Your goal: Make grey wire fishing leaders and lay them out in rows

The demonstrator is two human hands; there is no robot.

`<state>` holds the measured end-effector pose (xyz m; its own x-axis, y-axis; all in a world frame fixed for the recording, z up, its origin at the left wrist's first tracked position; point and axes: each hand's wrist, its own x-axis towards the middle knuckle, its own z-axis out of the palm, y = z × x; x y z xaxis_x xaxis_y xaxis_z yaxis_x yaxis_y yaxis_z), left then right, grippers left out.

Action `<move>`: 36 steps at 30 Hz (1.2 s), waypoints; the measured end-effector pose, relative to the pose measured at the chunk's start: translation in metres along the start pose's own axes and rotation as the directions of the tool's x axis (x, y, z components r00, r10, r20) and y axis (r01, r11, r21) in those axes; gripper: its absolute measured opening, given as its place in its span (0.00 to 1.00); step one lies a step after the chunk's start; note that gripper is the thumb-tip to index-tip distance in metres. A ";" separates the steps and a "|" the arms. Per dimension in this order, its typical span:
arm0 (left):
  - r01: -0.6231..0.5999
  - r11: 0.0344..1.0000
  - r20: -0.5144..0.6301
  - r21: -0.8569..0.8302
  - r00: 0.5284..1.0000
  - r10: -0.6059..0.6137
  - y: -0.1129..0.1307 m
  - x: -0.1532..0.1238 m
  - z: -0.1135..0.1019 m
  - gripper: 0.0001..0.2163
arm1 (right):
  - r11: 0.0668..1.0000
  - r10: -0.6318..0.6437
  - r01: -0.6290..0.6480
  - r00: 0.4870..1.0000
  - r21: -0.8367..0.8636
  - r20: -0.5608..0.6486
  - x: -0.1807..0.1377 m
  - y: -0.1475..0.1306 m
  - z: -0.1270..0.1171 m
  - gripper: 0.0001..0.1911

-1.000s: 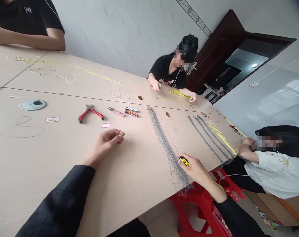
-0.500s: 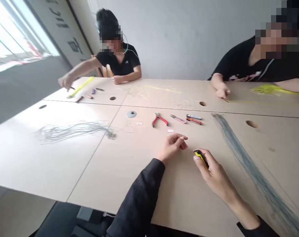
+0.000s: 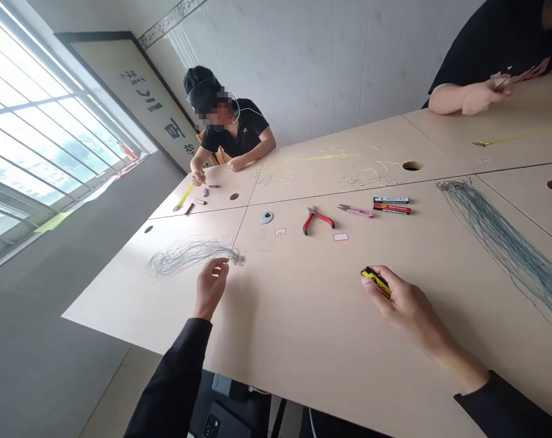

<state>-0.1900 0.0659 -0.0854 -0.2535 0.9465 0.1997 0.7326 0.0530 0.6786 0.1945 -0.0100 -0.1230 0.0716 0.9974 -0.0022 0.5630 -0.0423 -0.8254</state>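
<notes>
Right hand (image 3: 406, 304) grips a slim yellow-and-black lighter (image 3: 378, 285).

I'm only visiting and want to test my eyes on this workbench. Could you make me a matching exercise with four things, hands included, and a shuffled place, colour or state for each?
Things
1. Pliers
2. Snips
3. Left hand
4. Right hand

Descriptions
A. Holding a yellow-and-black object
B. Pink-handled
C. Close to the tangled end of a grey-blue thread bundle
D. Red-handled, handles spread apart

Right pairs: 1-D, 2-B, 3-C, 4-A
</notes>
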 end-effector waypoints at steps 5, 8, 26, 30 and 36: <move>-0.168 0.965 0.124 0.203 0.982 0.145 0.002 0.003 0.003 0.10 | 1.000 0.004 -0.004 1.000 0.001 0.016 0.003 0.004 0.002 0.19; -0.249 0.919 0.182 0.306 0.963 0.200 0.006 0.007 0.008 0.11 | 1.000 0.008 -0.009 1.000 0.012 0.017 0.003 0.003 0.001 0.19; -0.465 0.817 0.269 0.341 0.881 0.388 0.024 -0.121 0.007 0.10 | 1.000 -0.005 0.005 1.000 -0.018 0.011 0.003 0.003 0.002 0.19; -0.587 0.766 0.415 0.261 0.785 0.460 0.018 -0.172 0.001 0.19 | 1.000 0.000 0.001 1.000 -0.023 0.022 0.003 0.002 0.001 0.19; -0.669 0.701 0.449 0.246 0.720 0.530 0.006 -0.204 -0.007 0.24 | 0.997 -0.013 0.014 1.000 -0.077 0.009 0.004 0.005 0.002 0.20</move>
<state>-0.1385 -0.1295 -0.1169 0.4893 0.8521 0.1856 0.8387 -0.5181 0.1678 0.1958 -0.0066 -0.1287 0.0567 0.9984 0.0037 0.6254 -0.0326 -0.7796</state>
